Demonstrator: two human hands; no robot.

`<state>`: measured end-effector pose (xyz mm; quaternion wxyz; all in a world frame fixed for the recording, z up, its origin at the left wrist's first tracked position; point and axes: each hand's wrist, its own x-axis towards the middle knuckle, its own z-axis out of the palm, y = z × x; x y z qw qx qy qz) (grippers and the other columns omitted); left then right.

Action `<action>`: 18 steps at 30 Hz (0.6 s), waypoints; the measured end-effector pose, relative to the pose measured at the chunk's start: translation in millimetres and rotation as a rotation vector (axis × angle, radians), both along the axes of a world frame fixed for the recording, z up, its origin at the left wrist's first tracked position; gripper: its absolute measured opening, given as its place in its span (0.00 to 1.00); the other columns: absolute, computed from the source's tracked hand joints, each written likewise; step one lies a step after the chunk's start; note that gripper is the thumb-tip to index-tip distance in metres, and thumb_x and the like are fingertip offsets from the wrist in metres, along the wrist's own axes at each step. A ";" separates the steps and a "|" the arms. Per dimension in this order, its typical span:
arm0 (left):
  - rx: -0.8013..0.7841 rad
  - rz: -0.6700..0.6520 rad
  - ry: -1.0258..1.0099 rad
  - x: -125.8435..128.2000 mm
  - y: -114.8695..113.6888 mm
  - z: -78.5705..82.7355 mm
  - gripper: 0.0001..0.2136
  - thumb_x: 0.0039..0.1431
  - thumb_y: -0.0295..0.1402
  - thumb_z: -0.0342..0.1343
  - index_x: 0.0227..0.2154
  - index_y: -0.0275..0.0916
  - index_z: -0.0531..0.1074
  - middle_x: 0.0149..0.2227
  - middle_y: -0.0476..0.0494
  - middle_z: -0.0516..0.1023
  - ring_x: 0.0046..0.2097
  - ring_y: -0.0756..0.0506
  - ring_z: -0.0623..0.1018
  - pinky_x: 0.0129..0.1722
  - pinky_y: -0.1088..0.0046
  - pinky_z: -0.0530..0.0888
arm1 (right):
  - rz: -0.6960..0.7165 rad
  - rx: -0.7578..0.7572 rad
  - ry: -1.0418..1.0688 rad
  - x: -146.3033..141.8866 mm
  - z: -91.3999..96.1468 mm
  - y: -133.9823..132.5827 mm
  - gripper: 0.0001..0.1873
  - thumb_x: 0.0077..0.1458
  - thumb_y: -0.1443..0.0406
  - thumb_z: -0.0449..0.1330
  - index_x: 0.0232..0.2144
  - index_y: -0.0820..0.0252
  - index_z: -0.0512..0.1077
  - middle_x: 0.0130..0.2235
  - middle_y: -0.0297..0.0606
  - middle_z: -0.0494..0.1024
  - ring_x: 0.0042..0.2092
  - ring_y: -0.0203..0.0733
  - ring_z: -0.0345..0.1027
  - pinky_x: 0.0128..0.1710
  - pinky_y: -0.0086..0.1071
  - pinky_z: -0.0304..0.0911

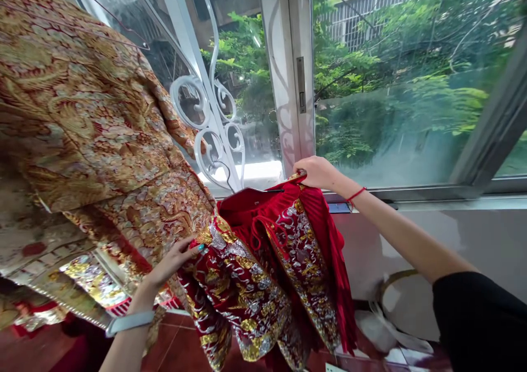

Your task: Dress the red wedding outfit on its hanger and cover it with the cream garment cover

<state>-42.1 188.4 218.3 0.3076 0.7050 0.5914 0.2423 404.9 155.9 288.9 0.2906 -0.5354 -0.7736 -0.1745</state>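
A red garment (247, 284) with gold and silver embroidery hangs from a dark hanger (251, 197) in front of me. Its red cord is tied in a bow at the front, beside pleated red cloth (335, 251). At the garment's upper left, my left hand (177, 259) is closed on the embroidered edge, with some fingers hidden by cloth. My right hand (319, 173) has its fingers wrapped round the upper right corner, near the hanger's end.
A large gold and red brocade garment (102, 114) hangs close on the left. White scrollwork ironwork (206, 103) stands before the sliding window (300, 81). A blue flat object (340, 208) lies on the sill. Below right are pale items (382, 328); the floor (164, 339) is red tile.
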 end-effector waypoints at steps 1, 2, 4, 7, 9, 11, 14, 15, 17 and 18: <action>0.023 0.000 0.008 -0.9 -3.2 -0.9 0.39 0.38 0.65 0.58 0.48 0.42 0.74 0.56 0.36 0.74 0.64 0.28 0.64 0.61 0.56 0.66 | -0.040 0.048 -0.022 -3.1 -2.5 -9.1 0.08 0.49 0.71 0.56 0.27 0.59 0.74 0.29 0.36 0.77 0.29 0.37 0.64 0.29 0.31 0.48; 0.049 -0.009 0.016 -1.4 -6.9 -1.5 0.38 0.39 0.65 0.57 0.49 0.42 0.73 0.55 0.36 0.75 0.63 0.28 0.65 0.61 0.56 0.65 | -0.086 0.105 -0.028 -5.9 -6.8 -18.2 0.09 0.51 0.71 0.54 0.28 0.58 0.74 0.30 0.36 0.77 0.30 0.37 0.64 0.29 0.32 0.47; 0.128 -0.053 0.030 1.8 -16.8 -1.6 0.36 0.45 0.62 0.55 0.51 0.41 0.72 0.55 0.37 0.75 0.61 0.29 0.67 0.61 0.56 0.66 | -0.169 0.233 -0.020 -10.0 -18.9 -33.6 0.11 0.53 0.73 0.52 0.30 0.58 0.74 0.31 0.36 0.77 0.31 0.38 0.65 0.29 0.32 0.47; 0.460 -0.028 0.077 27.1 -40.0 2.4 0.32 0.56 0.54 0.51 0.58 0.40 0.65 0.58 0.34 0.69 0.61 0.30 0.67 0.61 0.51 0.64 | -0.236 0.371 -0.006 -13.6 -37.9 -45.0 0.10 0.53 0.73 0.53 0.29 0.59 0.73 0.29 0.37 0.77 0.32 0.40 0.66 0.31 0.32 0.49; 0.776 -0.030 0.144 63.4 -59.4 6.7 0.27 0.60 0.46 0.49 0.59 0.41 0.62 0.60 0.34 0.66 0.62 0.32 0.65 0.63 0.48 0.62 | -0.275 0.392 0.013 -15.9 -46.0 -45.6 0.08 0.54 0.71 0.54 0.27 0.59 0.73 0.27 0.37 0.76 0.31 0.41 0.65 0.30 0.32 0.50; 0.993 -0.256 0.251 112.5 -76.1 9.9 0.22 0.61 0.38 0.50 0.58 0.45 0.64 0.60 0.37 0.67 0.63 0.35 0.64 0.64 0.50 0.60 | -0.307 0.372 0.034 -18.4 -49.2 -43.8 0.07 0.54 0.71 0.55 0.27 0.59 0.72 0.26 0.37 0.76 0.30 0.41 0.65 0.30 0.32 0.50; 1.134 -0.639 0.477 188.4 -83.3 8.4 0.26 0.63 0.34 0.48 0.63 0.42 0.58 0.64 0.40 0.65 0.66 0.38 0.61 0.68 0.53 0.55 | -0.307 0.314 0.067 -21.0 -49.3 -41.4 0.06 0.54 0.70 0.57 0.28 0.59 0.73 0.29 0.38 0.78 0.31 0.41 0.66 0.31 0.32 0.51; 1.156 -0.680 0.542 208.3 -80.1 5.9 0.27 0.63 0.34 0.47 0.65 0.38 0.57 0.65 0.39 0.64 0.67 0.38 0.60 0.68 0.54 0.54 | -0.302 0.300 0.084 -21.3 -49.4 -41.1 0.05 0.54 0.70 0.57 0.29 0.59 0.73 0.29 0.37 0.78 0.31 0.41 0.67 0.31 0.32 0.51; 1.187 -0.682 0.643 234.7 -68.8 -1.3 0.27 0.64 0.33 0.45 0.65 0.32 0.55 0.66 0.36 0.62 0.67 0.38 0.59 0.69 0.55 0.53 | -0.287 0.274 0.128 -21.1 -50.9 -40.9 0.05 0.55 0.70 0.57 0.30 0.58 0.73 0.31 0.37 0.79 0.31 0.40 0.68 0.31 0.31 0.52; 1.201 -0.666 0.677 241.2 -62.3 -5.6 0.27 0.65 0.33 0.43 0.66 0.30 0.55 0.66 0.36 0.62 0.67 0.38 0.59 0.69 0.56 0.53 | -0.281 0.258 0.154 -20.6 -52.6 -40.8 0.06 0.56 0.70 0.57 0.30 0.58 0.73 0.31 0.37 0.79 0.32 0.40 0.68 0.31 0.31 0.52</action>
